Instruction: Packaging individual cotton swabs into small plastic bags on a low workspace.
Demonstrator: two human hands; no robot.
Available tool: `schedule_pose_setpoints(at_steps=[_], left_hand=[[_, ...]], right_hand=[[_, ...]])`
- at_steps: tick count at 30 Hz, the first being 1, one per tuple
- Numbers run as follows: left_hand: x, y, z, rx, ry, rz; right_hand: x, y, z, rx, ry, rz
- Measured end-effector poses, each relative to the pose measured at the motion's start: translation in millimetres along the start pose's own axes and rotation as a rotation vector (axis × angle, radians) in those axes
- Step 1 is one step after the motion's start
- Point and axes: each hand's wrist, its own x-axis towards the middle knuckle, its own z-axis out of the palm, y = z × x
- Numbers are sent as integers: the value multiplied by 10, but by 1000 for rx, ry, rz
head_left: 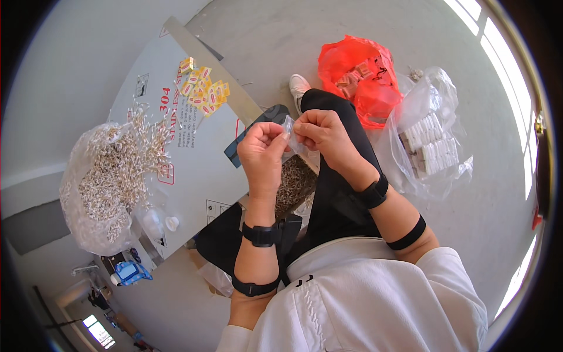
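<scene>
My left hand (pixel 263 154) and my right hand (pixel 328 139) are raised close together over my lap. Between their fingertips is a small clear plastic bag (pixel 288 124), with the fingers of both hands pinching it. Whether anything lies inside the bag is hard to see. Below the hands, between my legs, an open box (pixel 296 185) contains many small brownish pieces. To the left, on the table, lies a loose pile of small yellow-and-white packets (pixel 205 94).
The grey-white table (pixel 193 170) bears a large clear sack (pixel 73 199) spilling thin pale pieces (pixel 146 138), and a clear plastic bottle (pixel 153 223). On the floor at right stand a red plastic bag (pixel 378 102) with small boxes and a clear bag (pixel 443 88) with white packs (pixel 431 144).
</scene>
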Motion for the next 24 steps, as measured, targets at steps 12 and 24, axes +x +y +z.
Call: schedule_pose_setpoints(at_steps=[12,24], left_hand=[[-53,-30,98,211,7,29],[-91,-34,46,463,0,210]], right_hand=[[-68,59,174,306,129,81],[-84,-37,107,-298,270,-418]])
